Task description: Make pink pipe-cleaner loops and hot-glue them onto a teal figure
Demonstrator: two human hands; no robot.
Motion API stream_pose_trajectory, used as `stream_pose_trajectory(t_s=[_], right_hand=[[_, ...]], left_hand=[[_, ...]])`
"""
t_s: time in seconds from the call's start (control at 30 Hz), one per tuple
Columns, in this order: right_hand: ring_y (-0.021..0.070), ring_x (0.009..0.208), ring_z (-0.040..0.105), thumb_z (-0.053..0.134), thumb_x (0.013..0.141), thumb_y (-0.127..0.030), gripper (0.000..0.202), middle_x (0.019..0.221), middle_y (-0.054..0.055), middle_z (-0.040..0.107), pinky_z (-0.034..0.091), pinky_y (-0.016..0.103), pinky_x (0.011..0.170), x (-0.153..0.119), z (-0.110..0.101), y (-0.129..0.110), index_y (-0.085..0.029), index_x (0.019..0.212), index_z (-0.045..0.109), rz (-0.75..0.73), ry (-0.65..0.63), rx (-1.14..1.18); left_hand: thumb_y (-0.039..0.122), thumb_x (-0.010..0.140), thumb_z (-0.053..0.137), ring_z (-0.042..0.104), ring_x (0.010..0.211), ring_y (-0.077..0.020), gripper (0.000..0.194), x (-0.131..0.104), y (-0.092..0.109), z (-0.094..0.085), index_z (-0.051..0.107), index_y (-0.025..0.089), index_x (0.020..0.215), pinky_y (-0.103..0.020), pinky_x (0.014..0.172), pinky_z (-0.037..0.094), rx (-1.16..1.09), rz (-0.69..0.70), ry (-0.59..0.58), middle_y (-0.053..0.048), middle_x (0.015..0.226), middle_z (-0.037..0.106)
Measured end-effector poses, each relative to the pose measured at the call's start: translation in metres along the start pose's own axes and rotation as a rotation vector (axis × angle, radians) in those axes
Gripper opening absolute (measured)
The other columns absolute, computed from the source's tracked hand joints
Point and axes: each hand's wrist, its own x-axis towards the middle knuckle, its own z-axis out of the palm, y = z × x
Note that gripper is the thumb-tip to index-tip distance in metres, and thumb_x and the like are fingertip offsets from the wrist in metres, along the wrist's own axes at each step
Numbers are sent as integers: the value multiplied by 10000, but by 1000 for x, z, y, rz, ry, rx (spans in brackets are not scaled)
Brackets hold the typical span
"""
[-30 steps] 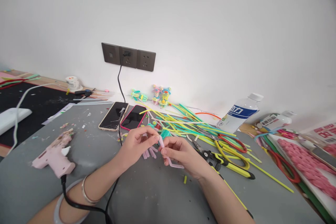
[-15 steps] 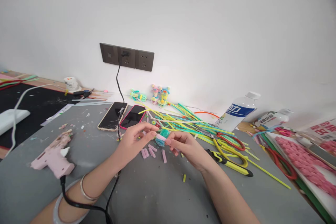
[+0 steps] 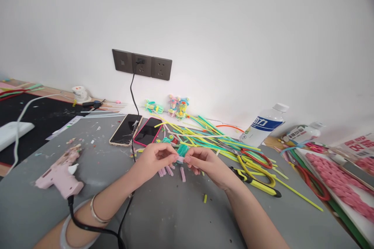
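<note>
My left hand (image 3: 159, 159) pinches one end of a short pale-pink pipe-cleaner piece (image 3: 180, 159). The other end sits between the thumb and forefinger of my right hand (image 3: 201, 160), so both hands are closed on the same piece. Just behind my fingertips lies a teal bundle of pipe cleaners (image 3: 182, 149), partly hidden by them. On the grey table below are several more short pink pieces (image 3: 182, 174); some are covered by my left hand. A small yellow-green piece (image 3: 205, 198) lies nearer to me.
A pink glue gun (image 3: 62, 175) with a black cord lies left. Two phones (image 3: 147, 131) are behind my left hand. Loose pipe cleaners (image 3: 204, 135), orange-handled scissors (image 3: 257, 157), yellow-handled cutters (image 3: 260, 184) and a bottle (image 3: 264, 124) lie to the right. Small figures (image 3: 182, 107) stand by the wall.
My left hand has moved slightly right and down. Its fingertips now grip the pink piece close to my right fingers, where before they were further apart.
</note>
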Motion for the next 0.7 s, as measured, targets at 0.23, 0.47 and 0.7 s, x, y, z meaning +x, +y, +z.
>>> stream_pose_trajectory(t_s=[0.23,0.47,0.7], right_hand=[[99,561,505,818,726,-489,352,645,-18,591,422,241,572,1,0,1,-161,744,690,-10,-9,15],[97,553,485,801,739,-506,357,628,-12,590,414,241,563,1,3,2,-157,741,724,-16,-3,29],[95,575,438,787,764,-451,311,638,-23,562,372,236,561,1,4,1,-164,697,688,-89,59,-41]], left_hand=[[432,791,747,610,577,-130,296,2,-3,-1,715,139,761,-236,529,538,-99,-31,36,-31,668,655],[400,795,761,645,647,-132,262,1,-4,0,719,146,748,-253,638,577,-144,-6,58,-30,720,688],[418,776,769,654,650,-135,288,1,-4,1,684,147,726,-246,629,567,-132,-43,35,-28,721,667]])
